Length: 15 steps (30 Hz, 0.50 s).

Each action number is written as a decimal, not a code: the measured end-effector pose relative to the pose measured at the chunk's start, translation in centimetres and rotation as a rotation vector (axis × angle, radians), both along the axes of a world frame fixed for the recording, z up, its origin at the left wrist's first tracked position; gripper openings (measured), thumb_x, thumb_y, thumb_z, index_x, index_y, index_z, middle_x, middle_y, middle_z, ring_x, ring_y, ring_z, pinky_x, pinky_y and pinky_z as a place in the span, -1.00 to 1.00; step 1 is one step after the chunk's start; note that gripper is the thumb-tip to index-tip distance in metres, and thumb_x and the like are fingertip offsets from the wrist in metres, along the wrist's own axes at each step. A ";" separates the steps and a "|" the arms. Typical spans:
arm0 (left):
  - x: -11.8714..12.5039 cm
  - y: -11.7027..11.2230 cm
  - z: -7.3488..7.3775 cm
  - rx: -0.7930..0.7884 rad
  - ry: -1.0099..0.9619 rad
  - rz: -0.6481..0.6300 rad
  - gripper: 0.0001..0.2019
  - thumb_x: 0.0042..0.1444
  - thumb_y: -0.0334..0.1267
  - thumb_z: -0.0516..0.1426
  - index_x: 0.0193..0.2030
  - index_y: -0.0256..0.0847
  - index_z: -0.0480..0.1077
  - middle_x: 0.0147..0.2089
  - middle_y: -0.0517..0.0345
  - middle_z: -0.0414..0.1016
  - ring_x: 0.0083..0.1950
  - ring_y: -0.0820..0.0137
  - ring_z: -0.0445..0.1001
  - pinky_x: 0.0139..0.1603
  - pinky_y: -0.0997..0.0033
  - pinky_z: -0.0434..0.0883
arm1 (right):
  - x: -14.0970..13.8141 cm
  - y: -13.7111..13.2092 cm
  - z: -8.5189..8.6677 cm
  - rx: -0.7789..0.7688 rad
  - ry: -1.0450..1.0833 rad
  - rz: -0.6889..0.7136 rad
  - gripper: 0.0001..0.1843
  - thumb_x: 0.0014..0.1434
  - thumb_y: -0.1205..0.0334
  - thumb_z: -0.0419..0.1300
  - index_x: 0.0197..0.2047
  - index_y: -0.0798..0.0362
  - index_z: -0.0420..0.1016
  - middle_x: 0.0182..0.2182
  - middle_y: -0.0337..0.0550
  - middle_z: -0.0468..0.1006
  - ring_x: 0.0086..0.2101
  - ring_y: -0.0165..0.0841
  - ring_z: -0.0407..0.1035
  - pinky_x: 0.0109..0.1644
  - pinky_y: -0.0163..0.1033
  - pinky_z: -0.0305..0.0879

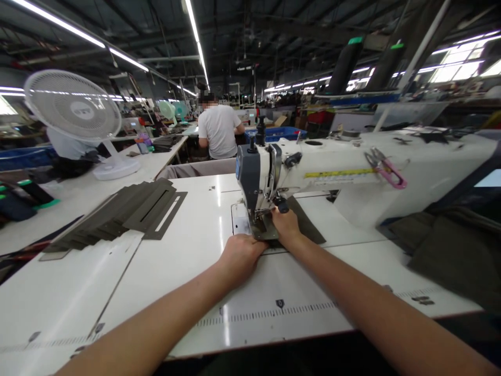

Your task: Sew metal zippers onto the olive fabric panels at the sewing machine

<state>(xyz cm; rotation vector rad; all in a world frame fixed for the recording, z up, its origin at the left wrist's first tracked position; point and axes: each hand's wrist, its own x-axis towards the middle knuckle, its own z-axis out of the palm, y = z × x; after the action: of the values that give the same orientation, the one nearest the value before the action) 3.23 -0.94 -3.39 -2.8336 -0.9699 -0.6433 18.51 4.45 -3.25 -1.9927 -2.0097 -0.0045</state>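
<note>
Two bare hands worked close together, just apart, at the needle end of a white-and-gray sewing machine [270, 162] on a factory floor. A flat, dark olive panel [311, 227], smooth and straight-edged, lay under the machine's head, one corner jutting out to the right across the tabletop. The left hand [243, 253] rested at the panel's near edge, its fingers curled; the right hand [286, 224] lay over the panel beside the needle area. Whether either pinched the material or only pressed on it could not be told.

To the left, matching olive pieces [113, 214] were fanned in an overlapping row, the nearest ones cut with long, narrow slots. Softer dark cloth [442, 253] lay in loose folds at right. Pink-handled scissors [398, 180] and a yellow measuring strip [340, 173] showed against the machine's glossy arm.

The white table [188, 282], slick enough to mirror the lights, carried a printed scale [266, 315] along its front edge. A white round-caged fan [74, 107] stood on the neighboring surface, and tall dark thread cones [345, 65] with green tops rose at right. Beyond, a person in a white shirt [219, 130] sat facing away near a blue crate [287, 133], under tube lights [192, 23] and a dark beamed roof.
</note>
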 end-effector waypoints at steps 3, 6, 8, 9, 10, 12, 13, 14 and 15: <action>-0.2 -0.7 0.4 0.025 -0.016 -0.003 -0.87 0.09 -0.39 0.04 -0.35 -0.22 0.42 -0.42 0.15 0.49 -0.41 0.37 0.45 -0.38 0.41 0.38 | 0.6 -2.1 0.6 0.075 0.045 0.149 -0.78 0.15 0.36 -0.01 -0.33 0.16 0.46 -0.37 0.03 0.52 -0.32 -0.23 0.42 -0.30 -0.25 0.29; -0.9 -1.8 1.0 0.055 -0.089 0.006 -0.84 0.13 -0.27 0.06 -0.43 -0.22 0.37 -0.47 0.18 0.45 -0.46 0.41 0.42 -0.39 0.41 0.39 | 1.7 -5.2 0.4 0.160 0.086 0.364 -0.87 0.07 0.36 0.11 -0.29 0.09 0.46 -0.22 -0.07 0.50 -0.16 -0.31 0.36 -0.11 -0.28 0.29; -1.5 -2.4 1.2 0.074 -0.134 0.072 -0.84 0.11 -0.20 0.09 -0.42 -0.22 0.34 -0.43 0.15 0.43 -0.44 0.38 0.42 -0.39 0.37 0.40 | 2.3 -7.1 -0.1 0.242 0.137 0.572 -0.83 0.08 0.37 0.11 -0.22 0.10 0.45 -0.14 -0.05 0.47 -0.07 -0.30 0.30 0.04 -0.20 0.23; -1.7 -2.5 1.2 0.074 -0.144 0.120 -0.86 0.09 -0.19 0.11 -0.35 -0.23 0.34 -0.38 0.11 0.44 -0.40 0.35 0.43 -0.38 0.33 0.42 | 2.5 -7.8 -0.4 0.278 0.157 0.665 -0.80 0.10 0.37 0.09 -0.18 0.12 0.44 -0.13 -0.03 0.47 -0.05 -0.28 0.29 0.08 -0.14 0.20; -1.9 -2.5 1.2 0.063 -0.145 0.158 -0.83 0.07 -0.20 0.12 -0.25 -0.25 0.33 -0.30 0.05 0.45 -0.33 0.30 0.45 -0.34 0.29 0.45 | 2.6 -8.3 -0.7 0.310 0.171 0.740 -0.78 0.13 0.38 0.06 -0.15 0.14 0.43 -0.13 0.00 0.47 -0.04 -0.26 0.28 0.11 -0.10 0.19; -2.0 -2.2 1.0 0.031 -0.121 0.155 -0.70 0.06 -0.28 0.10 -0.05 -0.29 0.28 -0.11 -0.06 0.43 -0.14 0.24 0.45 -0.19 0.22 0.47 | 2.8 -8.8 -1.2 0.345 0.169 0.797 -0.74 0.15 0.41 0.00 -0.11 0.19 0.42 -0.13 0.04 0.47 -0.03 -0.24 0.29 0.12 -0.06 0.19; -2.0 -1.9 0.9 0.017 -0.098 0.112 -0.68 0.08 -0.33 0.07 0.00 -0.29 0.26 -0.03 -0.09 0.41 -0.06 0.24 0.43 -0.10 0.20 0.45 | 2.8 -8.9 -1.3 0.357 0.166 0.795 -0.73 0.16 0.43 -0.01 -0.11 0.20 0.41 -0.13 0.06 0.47 -0.04 -0.23 0.30 0.11 -0.06 0.20; -1.9 -1.7 0.8 0.011 -0.072 0.053 -0.67 0.10 -0.36 0.04 0.03 -0.29 0.25 0.02 -0.09 0.39 0.01 0.24 0.40 -0.01 0.19 0.42 | 2.7 -8.8 -1.4 0.366 0.167 0.791 -0.72 0.15 0.43 -0.02 -0.10 0.21 0.41 -0.13 0.07 0.48 -0.05 -0.23 0.31 0.10 -0.06 0.21; -1.8 -1.5 0.8 0.013 -0.051 -0.001 -0.69 0.12 -0.38 0.00 0.03 -0.29 0.27 0.05 -0.09 0.38 0.04 0.26 0.39 0.04 0.19 0.39 | 2.7 -8.7 -1.4 0.373 0.170 0.785 -0.72 0.15 0.43 -0.01 -0.10 0.22 0.42 -0.13 0.07 0.48 -0.05 -0.22 0.32 0.10 -0.06 0.23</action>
<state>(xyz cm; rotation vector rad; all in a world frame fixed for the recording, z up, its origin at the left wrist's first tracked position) 1.41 -2.39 -2.64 -2.8200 -0.9678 -0.7226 21.23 -4.29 -4.62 -0.8766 -2.3216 -0.0313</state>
